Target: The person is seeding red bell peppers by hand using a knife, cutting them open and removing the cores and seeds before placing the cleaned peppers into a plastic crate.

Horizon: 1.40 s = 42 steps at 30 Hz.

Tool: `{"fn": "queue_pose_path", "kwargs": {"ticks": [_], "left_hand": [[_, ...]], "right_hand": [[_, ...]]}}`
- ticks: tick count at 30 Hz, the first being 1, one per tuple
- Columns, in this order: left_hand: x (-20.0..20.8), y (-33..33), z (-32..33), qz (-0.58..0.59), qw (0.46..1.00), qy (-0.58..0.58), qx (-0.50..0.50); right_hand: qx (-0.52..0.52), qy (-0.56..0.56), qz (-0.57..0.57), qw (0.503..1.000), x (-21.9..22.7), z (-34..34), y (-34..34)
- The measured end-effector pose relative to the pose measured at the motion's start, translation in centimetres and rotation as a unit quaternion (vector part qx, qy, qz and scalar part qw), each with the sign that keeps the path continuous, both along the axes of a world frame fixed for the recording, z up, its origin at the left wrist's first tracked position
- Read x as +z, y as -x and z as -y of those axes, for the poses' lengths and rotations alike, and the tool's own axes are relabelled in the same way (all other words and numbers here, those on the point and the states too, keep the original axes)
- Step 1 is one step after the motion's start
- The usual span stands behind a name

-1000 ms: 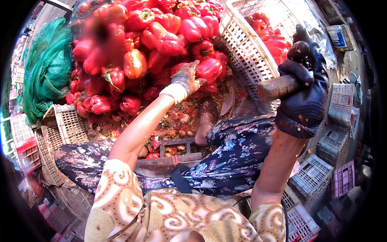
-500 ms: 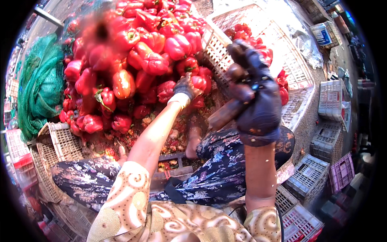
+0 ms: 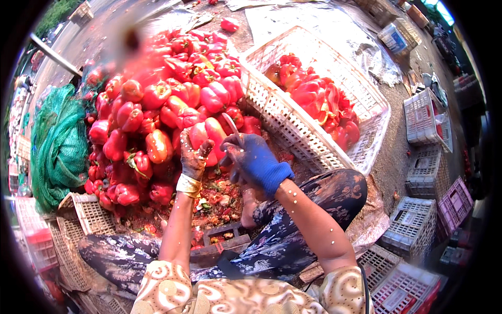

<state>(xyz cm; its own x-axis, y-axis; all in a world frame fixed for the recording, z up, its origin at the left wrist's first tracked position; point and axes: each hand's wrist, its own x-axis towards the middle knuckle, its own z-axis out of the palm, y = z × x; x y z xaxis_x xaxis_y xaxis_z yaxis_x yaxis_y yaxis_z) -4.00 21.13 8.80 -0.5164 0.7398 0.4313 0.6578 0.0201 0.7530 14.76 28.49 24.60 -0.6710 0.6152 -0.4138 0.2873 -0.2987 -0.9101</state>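
My left hand (image 3: pixel 192 159), in a soiled glove with a pale cuff, is at the near edge of a big heap of red bell peppers (image 3: pixel 157 97). Its fingers and thumb are closed around the lower part of one red bell pepper (image 3: pixel 209 133). Just right of it, my right hand (image 3: pixel 256 159) wears a blue glove and is curled shut. A thin, curved knife blade (image 3: pixel 230 123) sticks up from this fist toward the pepper; its handle is hidden in the glove. Whether the blade touches the pepper, I cannot tell.
A large white plastic crate (image 3: pixel 298 112) with red pepper pieces (image 3: pixel 324 99) leans right of the heap. Green netting (image 3: pixel 60 146) lies on the left. Pepper scraps (image 3: pixel 209 201) litter the ground before my crossed legs. Several stacked crates (image 3: pixel 410 222) stand on the right.
My right hand has come down and left from above the white crate to beside my left hand. My left hand has drawn back from the heap with a pepper.
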Motion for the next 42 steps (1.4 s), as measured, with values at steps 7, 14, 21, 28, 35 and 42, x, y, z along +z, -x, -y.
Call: {"fn": "queue_pose_path", "kwargs": {"ticks": [7,14,21,28,35,42], "left_hand": [[6.8,-2.4,1.3,0.151,0.986,-0.012,-0.066],[8.9,-2.9,1.9,0.038,0.998,-0.045,-0.029],[10.1,0.5,0.7,0.143,0.974,-0.136,0.112],[10.7,-0.5,3.3,0.071,0.994,-0.064,0.061],[11.7,-1.3,4.7,0.203,0.978,-0.056,0.012],[11.4,-0.1,4.7,0.190,0.981,-0.023,-0.016]], "right_hand": [[0.061,0.058,0.003,0.996,-0.3,1.0,0.5],[0.085,0.038,0.041,0.995,-0.8,1.6,1.5],[0.171,0.062,0.073,0.981,-3.1,4.7,1.6],[-0.040,-0.551,-0.085,0.829,-3.9,1.3,3.3],[0.074,-0.086,-0.166,0.980,-1.2,1.6,2.0],[0.009,0.014,-0.241,0.970,-3.8,3.1,2.2]]}}
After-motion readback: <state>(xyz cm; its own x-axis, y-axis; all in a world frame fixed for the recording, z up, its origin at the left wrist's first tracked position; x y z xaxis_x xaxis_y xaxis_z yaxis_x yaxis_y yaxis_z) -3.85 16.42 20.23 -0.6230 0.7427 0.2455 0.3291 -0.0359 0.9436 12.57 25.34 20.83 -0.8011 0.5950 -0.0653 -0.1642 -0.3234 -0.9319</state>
